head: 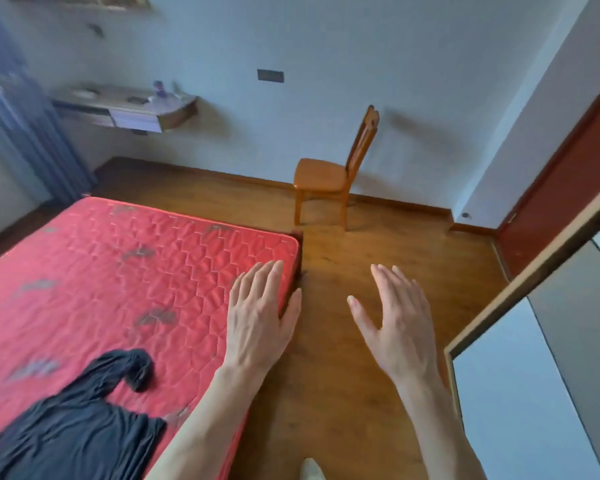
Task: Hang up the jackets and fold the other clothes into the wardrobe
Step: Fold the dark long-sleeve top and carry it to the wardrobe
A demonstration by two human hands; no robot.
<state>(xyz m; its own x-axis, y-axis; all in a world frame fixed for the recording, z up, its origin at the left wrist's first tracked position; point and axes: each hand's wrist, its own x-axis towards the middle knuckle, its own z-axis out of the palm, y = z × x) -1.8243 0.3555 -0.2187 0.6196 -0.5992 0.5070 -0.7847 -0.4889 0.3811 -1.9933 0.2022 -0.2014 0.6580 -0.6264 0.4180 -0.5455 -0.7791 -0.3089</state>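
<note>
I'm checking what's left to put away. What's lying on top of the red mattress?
A black garment lies crumpled at the near end of the red mattress, untouched by either open hand. Its lower part runs out of frame, so its type is unclear. Nothing else is visible there.

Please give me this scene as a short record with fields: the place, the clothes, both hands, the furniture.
place: bedroom with wooden floor
bed: red quilted mattress
clothes: one dark garment, lying unfolded on the mattress near its edge
left hand: open, fingers straight, holds nothing
right hand: open, over the floor, holds nothing
chair: wooden, by the far wall
wardrobe: at right, only partly in view
</note>
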